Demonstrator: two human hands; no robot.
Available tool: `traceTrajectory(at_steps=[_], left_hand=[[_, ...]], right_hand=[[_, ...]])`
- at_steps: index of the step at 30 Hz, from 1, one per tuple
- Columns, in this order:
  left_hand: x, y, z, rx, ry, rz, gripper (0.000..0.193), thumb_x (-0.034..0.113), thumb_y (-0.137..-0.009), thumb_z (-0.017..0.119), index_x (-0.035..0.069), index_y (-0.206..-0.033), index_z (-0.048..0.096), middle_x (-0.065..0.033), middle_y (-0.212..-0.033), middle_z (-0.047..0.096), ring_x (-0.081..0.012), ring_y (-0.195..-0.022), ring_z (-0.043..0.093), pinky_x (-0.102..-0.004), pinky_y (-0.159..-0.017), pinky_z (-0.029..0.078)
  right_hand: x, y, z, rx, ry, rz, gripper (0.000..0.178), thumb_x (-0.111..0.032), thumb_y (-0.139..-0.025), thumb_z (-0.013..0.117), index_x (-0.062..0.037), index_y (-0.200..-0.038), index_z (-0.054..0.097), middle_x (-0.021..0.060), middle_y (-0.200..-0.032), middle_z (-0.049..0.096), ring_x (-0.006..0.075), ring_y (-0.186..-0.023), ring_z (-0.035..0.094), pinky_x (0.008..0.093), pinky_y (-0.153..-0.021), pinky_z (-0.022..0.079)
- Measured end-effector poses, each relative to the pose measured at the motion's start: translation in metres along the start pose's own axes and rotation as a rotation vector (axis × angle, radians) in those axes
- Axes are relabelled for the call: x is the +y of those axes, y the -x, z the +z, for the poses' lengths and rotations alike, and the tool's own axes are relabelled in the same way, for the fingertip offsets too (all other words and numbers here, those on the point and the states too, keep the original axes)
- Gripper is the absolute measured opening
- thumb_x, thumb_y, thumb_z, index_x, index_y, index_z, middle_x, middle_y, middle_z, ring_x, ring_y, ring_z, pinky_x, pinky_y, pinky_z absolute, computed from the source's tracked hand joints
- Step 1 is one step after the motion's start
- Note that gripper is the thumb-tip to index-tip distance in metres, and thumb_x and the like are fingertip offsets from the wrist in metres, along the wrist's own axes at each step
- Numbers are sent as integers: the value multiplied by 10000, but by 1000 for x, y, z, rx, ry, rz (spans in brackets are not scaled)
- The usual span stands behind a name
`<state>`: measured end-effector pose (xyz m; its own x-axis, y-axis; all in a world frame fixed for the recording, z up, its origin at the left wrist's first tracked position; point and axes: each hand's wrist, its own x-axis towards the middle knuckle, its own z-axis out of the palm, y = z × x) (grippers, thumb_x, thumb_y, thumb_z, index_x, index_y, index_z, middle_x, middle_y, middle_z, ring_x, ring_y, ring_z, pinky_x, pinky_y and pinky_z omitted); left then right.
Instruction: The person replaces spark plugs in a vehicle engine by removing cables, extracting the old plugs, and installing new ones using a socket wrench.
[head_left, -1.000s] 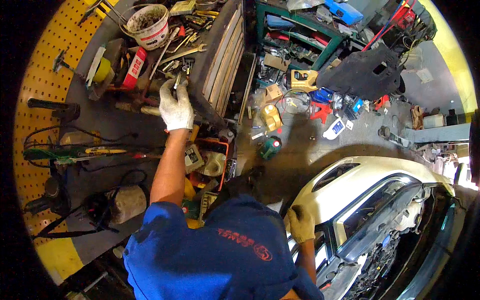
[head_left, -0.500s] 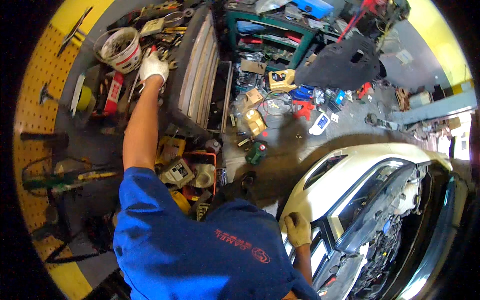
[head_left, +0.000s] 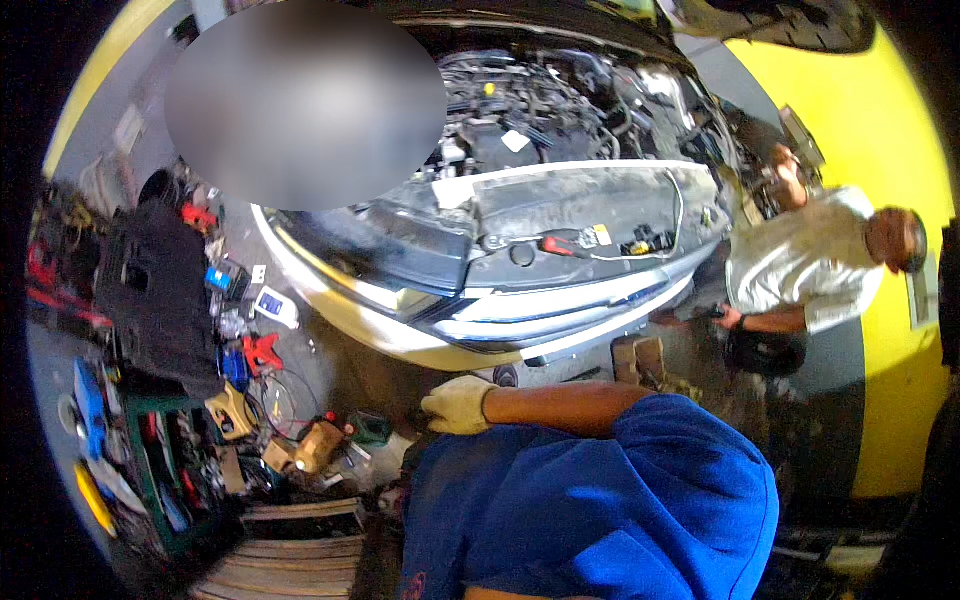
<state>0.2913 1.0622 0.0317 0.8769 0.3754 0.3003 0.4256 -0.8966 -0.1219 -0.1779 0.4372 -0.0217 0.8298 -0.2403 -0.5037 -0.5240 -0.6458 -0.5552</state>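
My right arm crosses in front of my blue shirt, and my right hand [head_left: 457, 405], in a pale work glove, is at its end. The fingers look curled together; whatever they may hold is hidden. Just beyond the hand is the front bumper [head_left: 430, 350] of a white car, not touched by it. My left hand is out of the picture. On the panel at the car's front lie a ratchet [head_left: 503, 242], a tool with a red and black handle [head_left: 563, 246] and a small dark and yellow item [head_left: 648, 243]. The engine bay [head_left: 540, 110] is open.
A co-worker in a light shirt [head_left: 800, 265] is at the car's right. Bottles, a tan jug [head_left: 232, 412], a red stand [head_left: 262, 353] and loose items crowd the floor at left. A green shelf cart [head_left: 160, 460] stands lower left. A blurred patch hides the upper left.
My view has swung right, from the tool bench to the car's front. My left hand, at the bench before, has left the picture. My right hand no longer rests by the car's bodywork.
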Motion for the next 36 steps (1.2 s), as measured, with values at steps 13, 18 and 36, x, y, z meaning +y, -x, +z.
traceTrajectory(at_steps=[13, 18, 36], left_hand=[[323, 164, -19, 208, 266, 547, 399, 337, -910, 595, 95, -1210, 700, -163, -1154, 713, -345, -918, 723, -465, -812, 579], [418, 412, -73, 41, 441, 725, 451, 438, -955, 533, 161, -1296, 634, -162, -1251, 641, -361, -1098, 623, -515, -868, 540], [663, 762, -427, -570, 633, 1631, 417, 195, -901, 473, 14, -1267, 555, -282, -1177, 653, -433, -1122, 623, -476, -969, 485]], right_hand=[[52, 63, 0, 157, -105, 160, 387, -392, -924, 573, -38, -1068, 635, 216, -1022, 673, 397, -1014, 648, 499, -889, 510], [97, 111, -21, 278, -233, 223, 412, -401, -904, 585, -46, -1108, 636, 219, -1058, 669, 407, -1021, 650, 509, -896, 512], [256, 237, -180, 732, -417, -47, 257, -155, -927, 652, -3, -1133, 646, 221, -938, 703, 316, -819, 708, 410, -753, 552]])
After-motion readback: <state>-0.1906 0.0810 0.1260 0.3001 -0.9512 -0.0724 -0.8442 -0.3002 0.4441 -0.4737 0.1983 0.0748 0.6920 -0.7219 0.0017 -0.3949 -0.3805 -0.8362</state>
